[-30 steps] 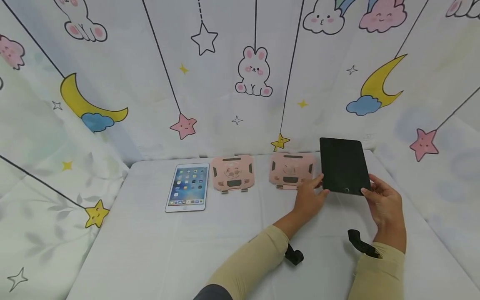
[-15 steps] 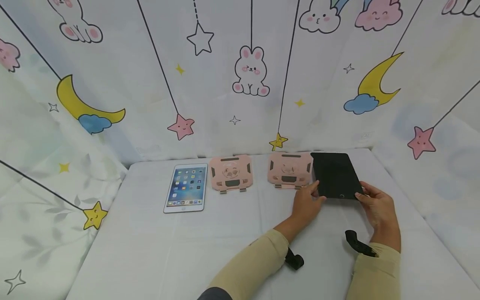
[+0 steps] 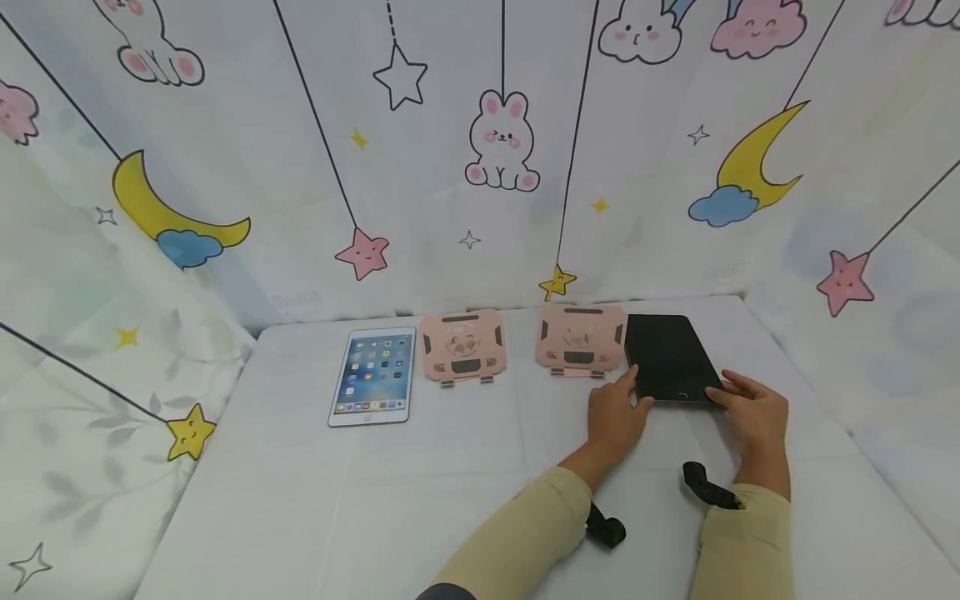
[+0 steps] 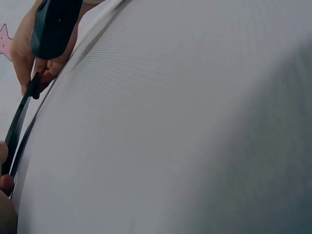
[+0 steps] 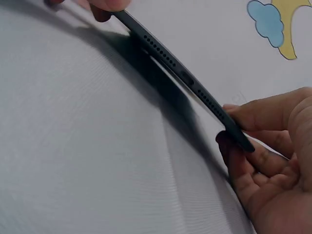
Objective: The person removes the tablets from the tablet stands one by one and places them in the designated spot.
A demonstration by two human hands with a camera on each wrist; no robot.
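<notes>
A black tablet [image 3: 670,358] with a home button at its near edge lies at the right of the table, beside a pink case. My left hand [image 3: 617,417] pinches its near left corner, and my right hand [image 3: 756,414] grips the near right corner between thumb and fingers. In the right wrist view the tablet's edge [image 5: 183,73], with speaker holes and a port, is raised above the cloth, a dark shadow below it. Only fingertips [image 4: 6,183] of my left hand show at the border of the left wrist view. The tablet's underside is hidden.
Two pink tablet cases, the left case [image 3: 463,346] and the right case [image 3: 581,337], lie near the back edge. A white tablet [image 3: 372,375] with a lit-looking icon screen lies farther left. A printed curtain [image 3: 435,183] hangs behind the white-covered table [image 3: 450,492].
The black tablet has come down from a tilted, raised position to nearly flat beside the right pink case. Both hands have moved slightly toward me with it, still holding its near corners.
</notes>
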